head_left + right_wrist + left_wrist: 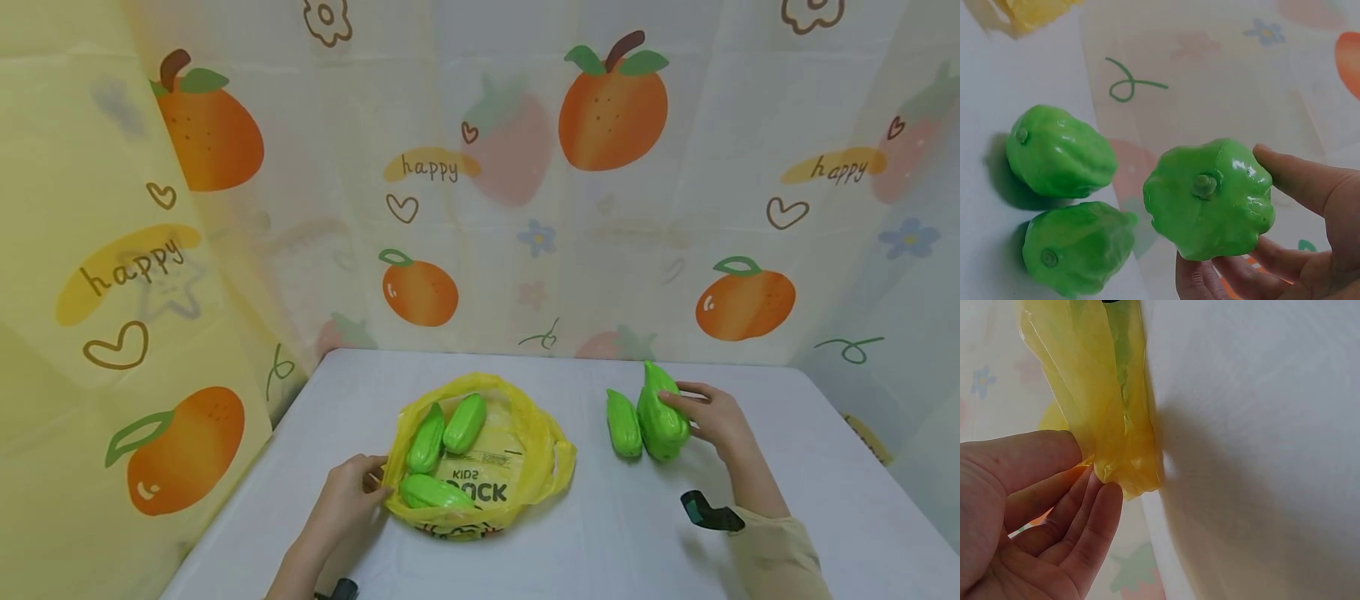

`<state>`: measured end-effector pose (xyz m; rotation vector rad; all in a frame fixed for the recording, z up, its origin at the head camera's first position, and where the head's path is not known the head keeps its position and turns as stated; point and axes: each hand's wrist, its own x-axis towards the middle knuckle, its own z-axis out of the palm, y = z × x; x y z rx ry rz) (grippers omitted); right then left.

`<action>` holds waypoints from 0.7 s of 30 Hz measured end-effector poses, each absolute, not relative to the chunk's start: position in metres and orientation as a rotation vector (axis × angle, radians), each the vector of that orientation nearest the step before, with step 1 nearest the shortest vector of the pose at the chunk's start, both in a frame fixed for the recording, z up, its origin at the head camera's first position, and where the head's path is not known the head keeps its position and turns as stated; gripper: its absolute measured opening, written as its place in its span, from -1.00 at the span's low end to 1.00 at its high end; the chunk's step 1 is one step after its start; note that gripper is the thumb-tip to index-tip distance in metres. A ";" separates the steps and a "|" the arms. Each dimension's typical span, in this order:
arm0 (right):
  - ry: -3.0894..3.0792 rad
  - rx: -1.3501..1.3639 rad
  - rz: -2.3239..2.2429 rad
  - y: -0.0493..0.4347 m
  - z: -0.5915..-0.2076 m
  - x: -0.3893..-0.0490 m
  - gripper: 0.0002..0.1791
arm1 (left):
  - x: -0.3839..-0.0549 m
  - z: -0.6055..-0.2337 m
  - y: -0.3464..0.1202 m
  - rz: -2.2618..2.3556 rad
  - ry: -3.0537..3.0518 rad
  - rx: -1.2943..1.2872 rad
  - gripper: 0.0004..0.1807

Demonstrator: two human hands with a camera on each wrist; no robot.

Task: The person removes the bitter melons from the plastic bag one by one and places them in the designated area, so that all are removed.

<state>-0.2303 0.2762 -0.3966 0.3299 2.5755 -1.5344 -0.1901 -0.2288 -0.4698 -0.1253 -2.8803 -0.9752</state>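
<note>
My left hand pinches the left edge of a yellow plastic bag, its thumb and fingertips on the gathered film in the left wrist view. The bag lies wide-mouthed on the table, and three glossy green ribbed gourds sit inside it. Over on the right, my right hand holds another green gourd between thumb and fingers, its stubby end facing the right wrist camera. Beside it, two more gourds rest on the table; in the head view these partly overlap the held one.
The white table runs back to a printed curtain with oranges and hearts. A yellow side curtain hangs along the left edge. Black wrist mounts sit on both wrists.
</note>
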 end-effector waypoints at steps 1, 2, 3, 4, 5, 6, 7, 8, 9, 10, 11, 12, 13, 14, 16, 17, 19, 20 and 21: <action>2.573 0.338 -1.536 0.278 -0.397 -0.230 0.00 | -0.190 -0.470 -0.229 -0.975 -2.881 -0.127 -0.55; 2.572 0.346 -1.535 0.280 -0.398 -0.230 0.00 | -0.190 -0.469 -0.229 -0.975 -2.880 -0.130 -0.55; 2.566 0.355 -1.540 0.281 -0.399 -0.230 0.01 | -0.190 -0.469 -0.228 -0.975 -2.881 -0.132 -0.55; 2.564 0.361 -1.541 0.283 -0.400 -0.230 0.01 | -0.190 -0.469 -0.228 -0.978 -2.883 -0.129 -0.55; 2.562 0.367 -1.544 0.284 -0.400 -0.230 0.01 | -0.190 -0.469 -0.228 -0.982 -2.882 -0.126 -0.55; 2.563 0.373 -1.544 0.286 -0.401 -0.231 0.02 | -0.189 -0.469 -0.228 -0.983 -2.883 -0.129 -0.55; 2.569 0.387 -1.542 0.288 -0.402 -0.231 0.02 | -0.189 -0.469 -0.228 -0.985 -2.883 -0.132 -0.55; 2.571 0.395 -1.542 0.289 -0.403 -0.231 0.02 | -0.189 -0.469 -0.228 -0.987 -2.883 -0.132 -0.55; 2.572 0.401 -1.542 0.290 -0.403 -0.230 0.03 | -0.189 -0.469 -0.229 -0.988 -2.883 -0.132 -0.55; 2.575 0.405 -1.540 0.290 -0.403 -0.229 0.02 | -0.190 -0.470 -0.229 -0.985 -2.884 -0.132 -0.55; 2.577 0.411 -1.537 0.291 -0.404 -0.229 0.03 | -0.190 -0.470 -0.229 -0.983 -2.885 -0.131 -0.55; 2.580 0.416 -1.534 0.293 -0.404 -0.229 0.03 | -0.190 -0.470 -0.229 -0.981 -2.886 -0.132 -0.55; 2.580 0.423 -1.534 0.294 -0.404 -0.228 0.02 | -0.190 -0.470 -0.229 -0.980 -2.885 -0.132 -0.55; 2.575 0.423 -1.536 0.294 -0.404 -0.227 0.02 | -0.190 -0.470 -0.230 -0.980 -2.884 -0.134 -0.55; 2.579 0.433 -1.528 0.297 -0.405 -0.227 0.02 | -0.190 -0.470 -0.230 -0.982 -2.881 -0.135 -0.55; 2.579 0.440 -1.525 0.299 -0.405 -0.227 0.01 | -0.190 -0.470 -0.230 -0.984 -2.879 -0.138 -0.55; 2.577 0.451 -1.524 0.302 -0.406 -0.227 0.01 | -0.190 -0.471 -0.230 -0.990 -2.875 -0.143 -0.56; 2.574 0.455 -1.525 0.303 -0.407 -0.227 0.01 | -0.190 -0.471 -0.230 -0.990 -2.874 -0.145 -0.56; 2.571 0.458 -1.528 0.305 -0.408 -0.227 0.01 | -0.190 -0.471 -0.230 -0.989 -2.874 -0.145 -0.56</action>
